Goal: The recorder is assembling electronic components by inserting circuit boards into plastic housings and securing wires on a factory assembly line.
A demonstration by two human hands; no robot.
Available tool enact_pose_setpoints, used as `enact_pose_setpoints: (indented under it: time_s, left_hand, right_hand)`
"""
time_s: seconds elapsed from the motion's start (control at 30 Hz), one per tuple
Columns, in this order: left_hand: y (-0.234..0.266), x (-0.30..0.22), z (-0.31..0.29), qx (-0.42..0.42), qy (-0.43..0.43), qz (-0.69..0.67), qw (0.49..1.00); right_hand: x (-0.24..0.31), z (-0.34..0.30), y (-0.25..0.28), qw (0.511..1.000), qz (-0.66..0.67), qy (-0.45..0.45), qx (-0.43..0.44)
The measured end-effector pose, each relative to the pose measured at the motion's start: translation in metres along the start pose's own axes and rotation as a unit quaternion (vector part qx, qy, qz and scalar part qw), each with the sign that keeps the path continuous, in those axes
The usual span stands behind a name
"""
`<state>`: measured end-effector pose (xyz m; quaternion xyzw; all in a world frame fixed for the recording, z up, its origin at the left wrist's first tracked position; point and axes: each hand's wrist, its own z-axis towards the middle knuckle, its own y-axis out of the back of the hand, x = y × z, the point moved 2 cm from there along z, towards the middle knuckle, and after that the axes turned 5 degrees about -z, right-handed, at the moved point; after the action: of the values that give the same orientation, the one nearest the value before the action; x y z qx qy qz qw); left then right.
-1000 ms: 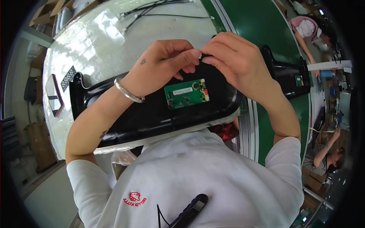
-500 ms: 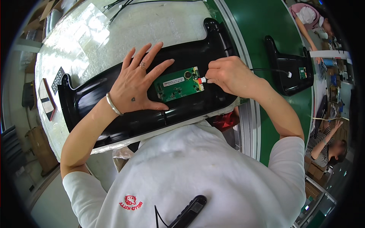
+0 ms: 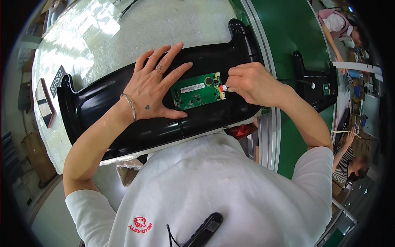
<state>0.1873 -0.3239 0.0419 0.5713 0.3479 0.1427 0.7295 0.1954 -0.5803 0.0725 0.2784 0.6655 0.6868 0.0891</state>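
A green circuit board lies on a long glossy black plastic housing in front of me. My left hand rests with spread fingers on the housing, its thumb and index finger on either side of the board's left end. At the board's right edge, my right hand pinches a small white cable connector against a red-marked socket. Whether the connector is fully seated cannot be made out. A black cable runs from behind my right hand toward the right.
A green conveyor belt with a metal rail passes on the right, carrying a second black housing with its own small board. Two co-workers sit beyond it. A framed flat panel and a black patterned card lie at the left.
My view has shifted slightly. The second housing has moved a little on the belt. Both hands keep their places, the right one still pinching the connector at the board's edge.
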Motion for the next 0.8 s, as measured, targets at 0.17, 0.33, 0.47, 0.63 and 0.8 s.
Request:
enact_pose_setpoints:
  time_s: [0.17,0.33,0.47,0.63,0.8]
  left_hand:
    - [0.003,0.002,0.002,0.003,0.009,-0.015,1.000]
    - [0.016,0.021,-0.005,0.001,-0.012,-0.088,0.996]
    - [0.026,0.021,-0.008,0.026,-0.021,-0.173,0.984]
    - [0.026,0.016,-0.011,0.038,-0.014,-0.146,0.988]
    - [0.014,0.014,-0.002,-0.032,-0.003,-0.112,0.993]
  right_hand:
    - [-0.001,0.004,0.002,1.000,0.029,-0.008,0.000]
    - [0.017,0.032,0.023,0.999,-0.032,-0.019,0.018]
    - [0.043,0.069,0.005,0.989,0.081,0.104,-0.062]
    - [0.040,0.092,-0.016,0.967,0.112,0.226,-0.034]
    - [0.041,0.099,0.023,0.957,-0.047,0.264,-0.108]
